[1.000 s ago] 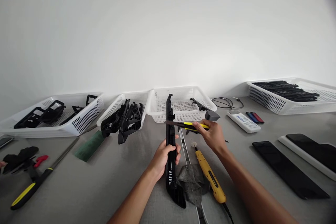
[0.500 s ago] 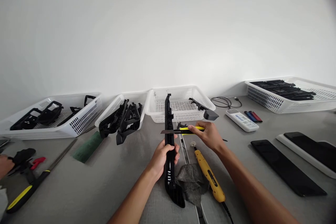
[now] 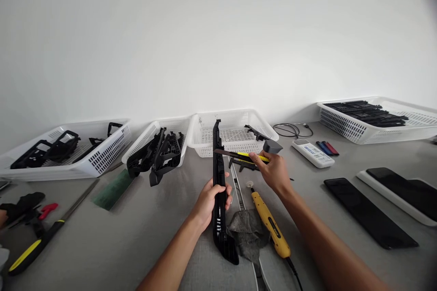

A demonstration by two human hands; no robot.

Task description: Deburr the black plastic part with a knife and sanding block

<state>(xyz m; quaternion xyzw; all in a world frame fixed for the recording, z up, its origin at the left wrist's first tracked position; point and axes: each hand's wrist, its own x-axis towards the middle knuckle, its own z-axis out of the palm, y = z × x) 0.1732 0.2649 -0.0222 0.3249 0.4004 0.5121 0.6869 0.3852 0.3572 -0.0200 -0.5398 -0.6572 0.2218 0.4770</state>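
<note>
A long black plastic part (image 3: 220,223) stands lengthwise before me, with my left hand (image 3: 213,198) wrapped round its middle. My right hand (image 3: 273,170) grips a yellow and black knife (image 3: 254,157); its blade lies across the upper part of the black piece. Whether the edge touches the plastic I cannot tell. Below my right hand lies a yellow corded tool (image 3: 271,225), beside a crumpled grey cloth (image 3: 247,232) near the lower end of the part. A dark caliper (image 3: 242,163) is partly hidden behind the knife.
White baskets (image 3: 109,157) with black parts line the wall, another basket (image 3: 368,135) at right. A label-covered white device (image 3: 313,153), markers (image 3: 327,148) and a black phone (image 3: 370,213) lie right. A file (image 3: 37,248), green sheet (image 3: 114,189) and another person's fingers (image 3: 3,218) are left.
My right hand has moved the knife up along the black part, away from my left hand, and the blade is now slightly tilted. My left hand keeps its hold. The view has shifted slightly.
</note>
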